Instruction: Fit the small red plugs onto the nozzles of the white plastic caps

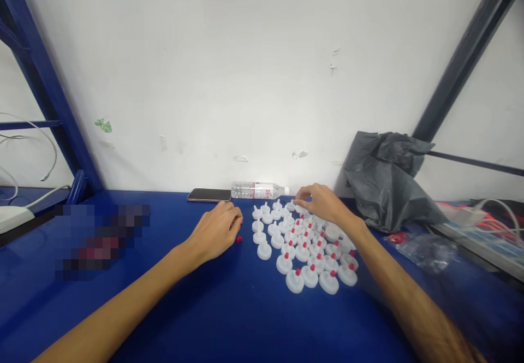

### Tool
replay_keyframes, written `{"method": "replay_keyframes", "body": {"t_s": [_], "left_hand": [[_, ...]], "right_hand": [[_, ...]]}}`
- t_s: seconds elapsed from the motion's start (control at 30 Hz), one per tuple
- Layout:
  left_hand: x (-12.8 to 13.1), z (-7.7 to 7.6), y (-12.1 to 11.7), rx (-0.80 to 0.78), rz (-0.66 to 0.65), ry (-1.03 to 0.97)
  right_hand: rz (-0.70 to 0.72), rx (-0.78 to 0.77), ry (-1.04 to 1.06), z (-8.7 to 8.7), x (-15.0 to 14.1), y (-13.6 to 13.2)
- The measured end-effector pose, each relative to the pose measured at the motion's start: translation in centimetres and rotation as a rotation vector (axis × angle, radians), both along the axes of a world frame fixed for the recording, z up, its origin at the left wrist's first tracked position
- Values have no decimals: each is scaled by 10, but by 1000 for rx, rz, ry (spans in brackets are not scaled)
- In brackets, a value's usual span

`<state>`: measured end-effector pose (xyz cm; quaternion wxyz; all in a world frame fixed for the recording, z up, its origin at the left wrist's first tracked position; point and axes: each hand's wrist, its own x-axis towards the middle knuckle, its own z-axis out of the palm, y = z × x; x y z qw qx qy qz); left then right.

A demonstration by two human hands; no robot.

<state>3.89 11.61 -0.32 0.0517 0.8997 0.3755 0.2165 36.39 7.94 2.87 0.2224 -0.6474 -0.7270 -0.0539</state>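
Many white round caps with pointed nozzles stand grouped on the blue table (204,308). Those toward the front and right, such as a front white cap (295,282), carry small red tips; the left and back ones, such as a bare-nozzle cap (264,251), do not. My right hand (321,202) reaches over the back of the group, thumb and fingers pinched at a white nozzle cap (301,209). Left of the group my left hand (216,231) rests with curled fingers, their tips hidden. Close beside it lie loose red tips (239,239).
Along the wall lie a phone (208,195) and a clear plastic bottle (257,190) on its side. At right are a dark grey plastic bag (385,183), a clear bag (428,251) and a power strip (483,243) with cables. Blue metal posts (53,79) rise at left.
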Motion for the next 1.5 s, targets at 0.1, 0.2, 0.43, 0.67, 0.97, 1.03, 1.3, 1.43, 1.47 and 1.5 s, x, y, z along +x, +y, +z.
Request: {"method": "replay_keyframes", "body": {"t_s": [0.1, 0.2, 0.43, 0.67, 0.97, 1.03, 1.3, 1.43, 1.47, 1.5], "left_hand": [[1, 0, -3, -8, -8, 4], [1, 1, -5, -10, 4, 20], [0, 1, -3, -29, 1, 37], [-2, 1, -3, -45, 52, 94], [-1, 1, -1, -64, 71, 127], [-1, 1, -1, -66, 72, 130], [0, 1, -1, -71, 71, 131], [1, 2, -2, -70, 66, 136], [1, 2, -2, -70, 65, 138], [1, 2, -2, -71, 64, 139]], "right_hand": [[7, -66, -7, -2, 2, 1], [22, -107, -4, -6, 1, 1], [11, -144, -1, -6, 0, 1], [-27, -250, 36, 16, 25, -7], [28, -455, 98, 20, 36, -12], [5, -452, 100, 23, 37, -13], [-12, -455, 64, 21, 36, -11], [-9, -460, 40, 17, 31, -10], [-12, -458, 35, 17, 29, -10], [-16, -454, 30, 17, 27, -10]]}}
